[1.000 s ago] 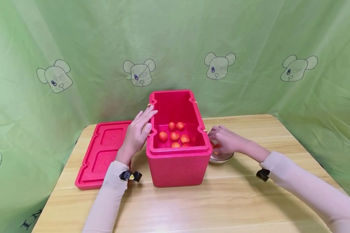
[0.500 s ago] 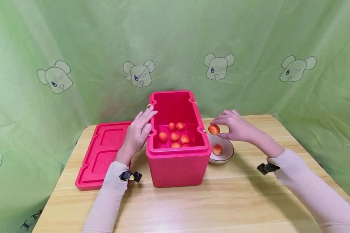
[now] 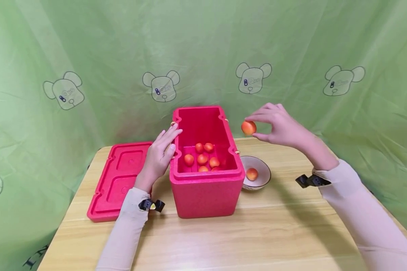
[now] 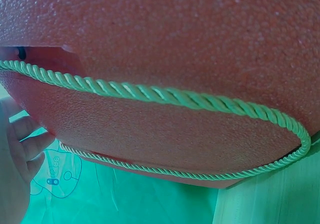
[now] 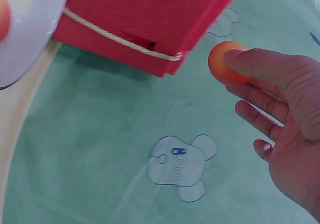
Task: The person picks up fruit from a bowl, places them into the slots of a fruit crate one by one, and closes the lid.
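My right hand (image 3: 279, 126) pinches an orange-red apricot (image 3: 248, 128) between thumb and fingers, raised above and to the right of the red box (image 3: 208, 195). In the right wrist view the thumb presses on the apricot (image 5: 223, 64) and the other fingers lie beneath it. Several more apricots (image 3: 202, 159) sit on the floor of the open box. With fairly straight fingers, my left hand (image 3: 160, 154) rests on the box's left rim. One apricot (image 3: 252, 174) lies in the white bowl (image 3: 263, 177) close to the box's right side.
The red lid (image 3: 122, 180) lies left of the box on the wooden table (image 3: 203, 241). Twisted cord (image 4: 175, 97) runs along the box's side in the left wrist view. A green curtain (image 3: 203, 45) hangs behind the table.
My right hand has come up out of the bowl with one apricot and lifted it above the box's rim level, leaving one apricot in the bowl. The left hand stays on the rim.
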A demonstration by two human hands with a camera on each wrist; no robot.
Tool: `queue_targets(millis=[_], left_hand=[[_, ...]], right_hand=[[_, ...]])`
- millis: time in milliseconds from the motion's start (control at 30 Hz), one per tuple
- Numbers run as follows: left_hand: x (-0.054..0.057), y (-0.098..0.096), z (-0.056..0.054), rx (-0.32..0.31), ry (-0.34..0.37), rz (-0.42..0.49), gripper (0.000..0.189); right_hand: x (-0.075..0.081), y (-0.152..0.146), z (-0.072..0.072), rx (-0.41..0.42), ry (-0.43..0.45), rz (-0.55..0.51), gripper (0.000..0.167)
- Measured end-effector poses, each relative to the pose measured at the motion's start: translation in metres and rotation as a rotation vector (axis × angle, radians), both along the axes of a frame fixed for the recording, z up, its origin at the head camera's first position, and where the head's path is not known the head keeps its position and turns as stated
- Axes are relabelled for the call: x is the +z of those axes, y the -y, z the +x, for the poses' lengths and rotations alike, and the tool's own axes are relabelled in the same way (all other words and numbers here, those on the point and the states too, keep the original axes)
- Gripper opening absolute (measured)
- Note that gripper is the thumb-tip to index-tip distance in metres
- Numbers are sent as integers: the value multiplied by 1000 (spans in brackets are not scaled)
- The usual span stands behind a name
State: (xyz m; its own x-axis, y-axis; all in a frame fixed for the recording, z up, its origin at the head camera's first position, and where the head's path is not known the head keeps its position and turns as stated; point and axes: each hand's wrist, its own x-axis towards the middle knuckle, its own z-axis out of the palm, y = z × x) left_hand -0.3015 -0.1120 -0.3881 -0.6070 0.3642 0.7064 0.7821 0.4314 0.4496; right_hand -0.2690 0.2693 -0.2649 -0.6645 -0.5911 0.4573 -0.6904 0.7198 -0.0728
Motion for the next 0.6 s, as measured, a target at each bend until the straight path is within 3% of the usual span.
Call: queue_targets(millis=[367,600], left_hand=[[-2,1,-1,1,-6,2,51],[-2,0,-1,-3,-6,1,51]], right_hand=[[36,32,5,113,-64,-15,47],[54,64,11,189,-42,13,46]])
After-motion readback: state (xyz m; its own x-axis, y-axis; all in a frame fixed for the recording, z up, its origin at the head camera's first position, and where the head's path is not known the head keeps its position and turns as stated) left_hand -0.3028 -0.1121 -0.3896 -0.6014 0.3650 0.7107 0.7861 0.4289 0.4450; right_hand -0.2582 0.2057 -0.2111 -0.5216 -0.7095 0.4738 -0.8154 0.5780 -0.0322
